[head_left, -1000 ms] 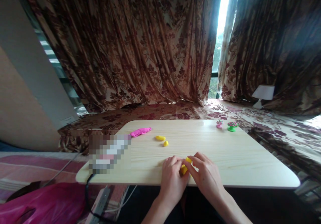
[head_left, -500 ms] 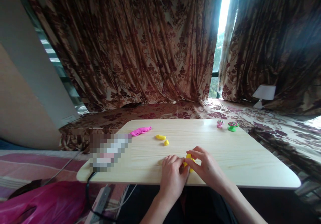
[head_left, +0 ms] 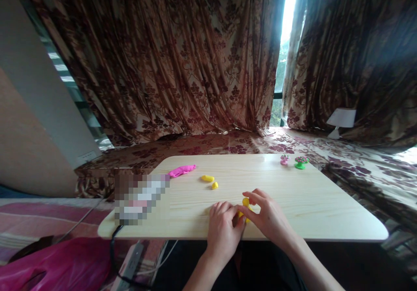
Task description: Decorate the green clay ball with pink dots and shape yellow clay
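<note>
Both hands meet near the front edge of a light wooden table (head_left: 312, 204). My left hand (head_left: 223, 230) and my right hand (head_left: 269, 217) pinch the same lump of yellow clay (head_left: 245, 205) between their fingertips; most of the lump is hidden by the fingers. Two small yellow clay pieces (head_left: 207, 178) (head_left: 214, 185) lie further back on the table, left of the hands. A flat pink clay strip (head_left: 182, 170) lies near the back left corner.
A small pink clay figure (head_left: 284, 160) and a green one (head_left: 301, 163) stand at the back right. A blurred-out object (head_left: 141, 195) lies at the table's left end. Patterned curtains (head_left: 182, 65) hang behind; a white lamp (head_left: 340, 121) stands right; a magenta bag (head_left: 55, 267) lies lower left.
Both hands have shifted slightly forward on the table, still working the yellow lump. The right hand's fingers have turned more onto the top of it.
</note>
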A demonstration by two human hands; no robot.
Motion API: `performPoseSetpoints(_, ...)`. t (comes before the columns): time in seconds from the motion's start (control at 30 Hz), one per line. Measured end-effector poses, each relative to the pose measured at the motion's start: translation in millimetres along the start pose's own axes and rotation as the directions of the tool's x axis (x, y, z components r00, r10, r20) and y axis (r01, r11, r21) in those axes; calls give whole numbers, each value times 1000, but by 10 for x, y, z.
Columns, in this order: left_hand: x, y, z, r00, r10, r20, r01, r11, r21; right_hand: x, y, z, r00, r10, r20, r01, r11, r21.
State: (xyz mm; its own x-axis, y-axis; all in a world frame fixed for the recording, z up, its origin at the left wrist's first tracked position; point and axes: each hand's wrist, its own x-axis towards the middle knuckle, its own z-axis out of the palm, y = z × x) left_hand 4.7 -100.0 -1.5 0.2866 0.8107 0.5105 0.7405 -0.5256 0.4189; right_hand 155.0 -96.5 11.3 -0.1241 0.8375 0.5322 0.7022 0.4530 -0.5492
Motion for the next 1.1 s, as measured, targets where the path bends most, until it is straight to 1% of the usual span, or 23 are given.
performPoseSetpoints(0.2, 0, -12, -1, 1000, -7, 0, 7, 1000, -19, 19, 17, -8, 1000, -10, 28, 9, 999, 35)
performPoseSetpoints(0.27, -2, -11, -2, 1000, -12, -1, 12, 999, -38, 16, 11, -22, 999, -8, 31, 7, 1000, 22)
performPoseSetpoints(0.47, 5, -11, -14, 1000, -20, -9, 19, 995, -96, 52, -66, -43, 998, 55, 29, -49, 984, -173)
performPoseSetpoints(0.53, 5, -25, -14, 999, -28, -17, 25, 993, -118, 89, -75, -70, 997, 65, 49, -55, 981, -188)
performPoseSetpoints(0.6, 1, -42, -11, 999, -34, -40, 28, 989, -147, 128, -65, -123, 996, 41, 84, -29, 989, -142)
performPoseSetpoints(0.67, -3, -55, -5, 997, -37, -61, 26, 986, -166, 159, -41, -191, 990, -8, 141, 17, 998, -63)
performPoseSetpoints(0.73, -4, -59, 1, 998, -33, -55, 24, 987, -158, 172, -12, -248, 977, -52, 207, 53, 999, 2)
performPoseSetpoints(0.8, -5, -57, 5, 999, -26, -31, 22, 991, -129, 166, 12, -273, 964, -71, 255, 65, 997, 31)
performPoseSetpoints(0.97, -3, -53, 10, 1000, -19, -7, 19, 998, -68, 120, 44, -234, 964, -49, 262, 39, 998, 43)
performPoseSetpoints(1.1, 1, -63, 16, 1000, -17, 3, 17, 999, -47, 150, 62, -217, 958, -63, 281, 48, 997, 58)
